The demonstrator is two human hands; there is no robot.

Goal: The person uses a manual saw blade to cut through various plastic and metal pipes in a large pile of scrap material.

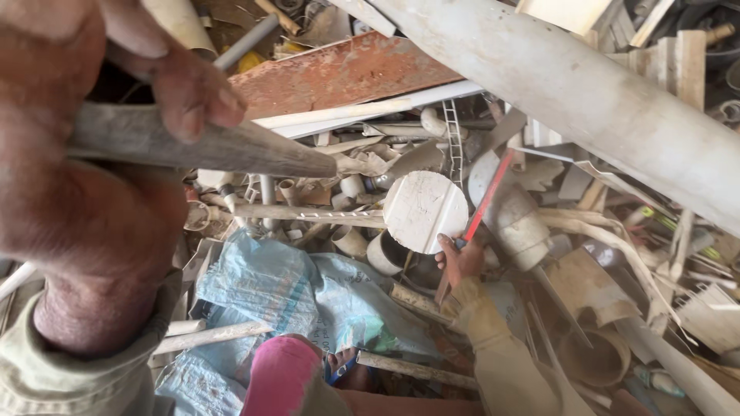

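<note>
Fingers (451, 248) pinch white disc's (425, 210) lower edge.

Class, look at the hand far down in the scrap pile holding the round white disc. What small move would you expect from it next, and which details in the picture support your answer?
Probably a short lift, drawing the round white disc up clear of the pile. The right hand grips only its lower edge, alongside a thin red strip, and the disc stands above the pipe fittings rather than wedged under them. The left hand is already closed on a grey pipe.
</note>
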